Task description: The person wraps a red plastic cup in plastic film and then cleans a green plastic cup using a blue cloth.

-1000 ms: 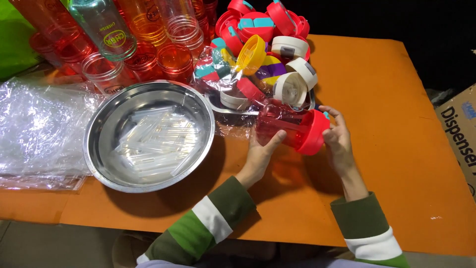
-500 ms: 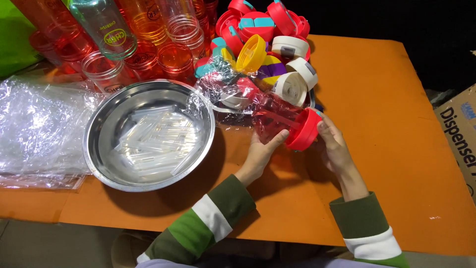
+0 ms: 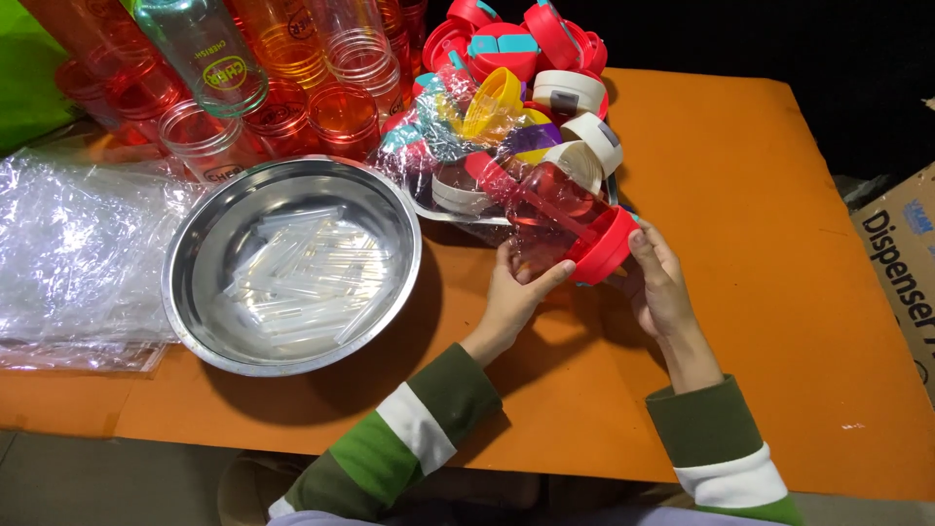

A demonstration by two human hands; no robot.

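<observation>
A red see-through bottle (image 3: 550,209) with a red lid (image 3: 606,245) lies tilted above the orange table, inside a clear plastic sleeve (image 3: 458,131) that trails up and to the left. My left hand (image 3: 514,292) grips the bottle's body from below. My right hand (image 3: 660,282) holds the lid end, fingers against the red cap. A steel bowl (image 3: 200,321) to the left holds several clear plastic straws (image 3: 307,278).
Red, orange and clear bottles (image 3: 282,78) stand at the back left. A tray of coloured lids (image 3: 531,58) sits behind the hands. Clear plastic bags (image 3: 68,253) lie at the left edge. A cardboard box (image 3: 901,263) stands off the table's right side.
The bottle has tilted and shifted slightly left and up, deeper into the plastic sleeve. Both hands followed it; my right hand stays on the lid.
</observation>
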